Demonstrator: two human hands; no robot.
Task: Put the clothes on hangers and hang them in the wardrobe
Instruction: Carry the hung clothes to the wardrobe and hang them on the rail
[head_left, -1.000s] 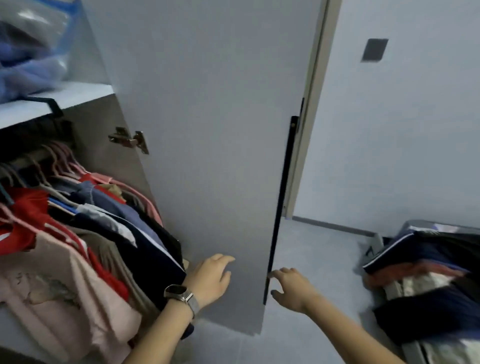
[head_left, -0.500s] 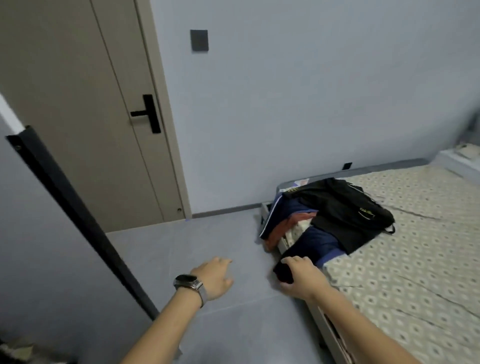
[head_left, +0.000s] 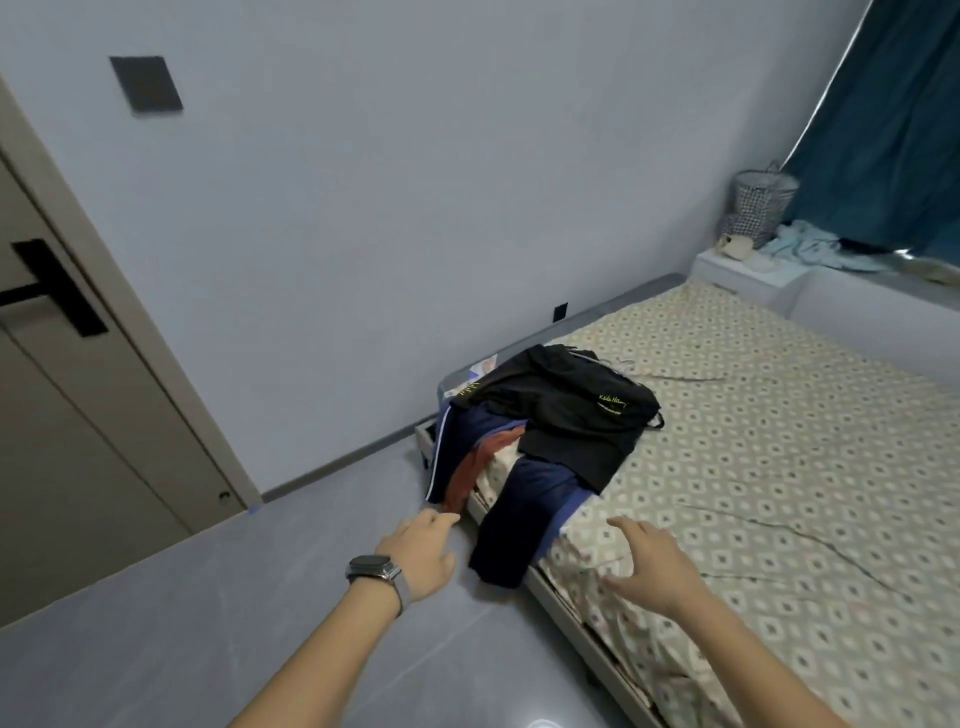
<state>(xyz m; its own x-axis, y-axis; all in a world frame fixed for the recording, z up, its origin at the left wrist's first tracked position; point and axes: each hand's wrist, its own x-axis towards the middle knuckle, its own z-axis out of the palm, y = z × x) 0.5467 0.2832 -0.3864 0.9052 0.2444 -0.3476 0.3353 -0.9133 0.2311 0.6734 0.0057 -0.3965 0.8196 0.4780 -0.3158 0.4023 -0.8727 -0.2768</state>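
A heap of clothes (head_left: 550, 415) lies on the near corner of the bed (head_left: 779, 467): a black garment on top, navy and rust-red pieces under it, one navy piece hanging over the bed's edge. My left hand (head_left: 423, 553), with a watch on the wrist, is held out over the floor just left of the hanging navy piece, fingers relaxed and empty. My right hand (head_left: 649, 566) hovers above the mattress edge to the right of the pile, fingers spread, holding nothing. No hanger and no wardrobe are in view.
A closed brown door (head_left: 78, 415) with a black handle is at the left. Grey floor (head_left: 260, 597) stretches between the door and the bed. A wire basket (head_left: 761, 205) and light clothes sit on a ledge by the blue curtain (head_left: 893, 119) at far right.
The view has swung from the open wardrobe to the bed. Both hands have come away from the wardrobe door and now reach toward the clothes pile, empty.
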